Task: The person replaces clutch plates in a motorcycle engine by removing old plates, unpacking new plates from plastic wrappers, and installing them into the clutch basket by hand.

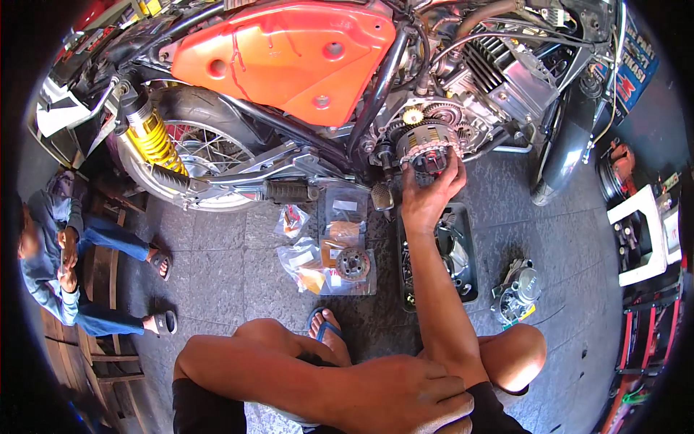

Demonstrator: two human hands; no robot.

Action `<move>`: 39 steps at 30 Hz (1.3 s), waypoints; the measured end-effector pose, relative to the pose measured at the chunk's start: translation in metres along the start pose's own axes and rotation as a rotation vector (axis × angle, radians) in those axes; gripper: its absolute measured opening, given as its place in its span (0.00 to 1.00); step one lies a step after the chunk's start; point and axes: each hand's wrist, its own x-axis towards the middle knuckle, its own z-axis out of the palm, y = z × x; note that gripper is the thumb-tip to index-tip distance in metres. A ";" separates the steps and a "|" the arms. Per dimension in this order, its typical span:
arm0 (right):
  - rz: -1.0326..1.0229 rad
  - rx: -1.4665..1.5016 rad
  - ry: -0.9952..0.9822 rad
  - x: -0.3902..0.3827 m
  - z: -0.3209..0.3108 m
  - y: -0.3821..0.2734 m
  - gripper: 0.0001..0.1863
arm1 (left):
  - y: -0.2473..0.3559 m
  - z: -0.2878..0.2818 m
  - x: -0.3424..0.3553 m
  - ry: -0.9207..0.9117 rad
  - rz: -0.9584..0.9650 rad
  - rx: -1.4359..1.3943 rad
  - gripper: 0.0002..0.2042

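Observation:
My right hand (430, 202) reaches up to the motorcycle engine's open side, fingers closed round the near rim of a round metal clutch basket (428, 136). Whether the basket sits on its shaft cannot be told. Just above it show a small brass-coloured gear (413, 116) and a larger dark gear (442, 112). Across my lap lies my left arm, and my left hand (419, 398) is against the right arm near the elbow. Its fingers are curled and their tips hidden; anything inside them is out of sight.
Below the engine stands a dark tray (473, 278) of metal parts. Left of it, a round clutch plate (353, 265) lies on plastic bags (300, 260). An engine cover (517, 289) rests on the floor to the right. A person (58, 246) sits on a wooden bench at left.

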 end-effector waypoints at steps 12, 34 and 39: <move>-0.060 -0.001 -0.008 -0.013 -0.019 -0.007 0.44 | 0.007 0.021 0.023 0.468 0.205 0.136 0.06; 0.417 -0.029 -1.011 -0.070 -0.289 -0.083 0.11 | -0.071 -0.010 -0.014 -0.141 -0.360 -0.107 0.13; 0.259 -0.113 -1.024 0.016 -0.302 -0.079 0.07 | -0.076 -0.021 0.027 -0.088 -0.565 -0.136 0.10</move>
